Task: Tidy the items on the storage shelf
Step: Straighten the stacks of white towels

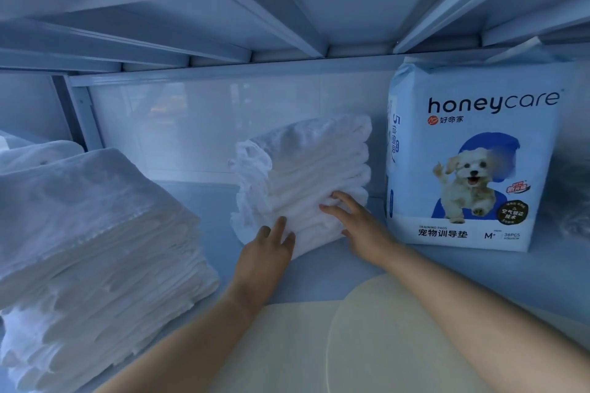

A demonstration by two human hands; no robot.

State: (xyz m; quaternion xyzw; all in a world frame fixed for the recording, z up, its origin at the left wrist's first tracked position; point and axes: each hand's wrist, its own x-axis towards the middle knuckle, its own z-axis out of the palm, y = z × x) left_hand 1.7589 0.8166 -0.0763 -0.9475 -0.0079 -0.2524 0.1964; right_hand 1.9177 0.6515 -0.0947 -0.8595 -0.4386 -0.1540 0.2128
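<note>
Step in hand, I judge, is squaring the small pad stack [313, 169], on the shelf [210, 201] just beside the honeycare pack [472, 153], under my straight-fingered left hand [265, 252] and right hand [357, 226]; next, an even push.

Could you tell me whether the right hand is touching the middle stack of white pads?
Touching. The head view shows the right hand with its fingers laid against the front of the middle stack.
</note>
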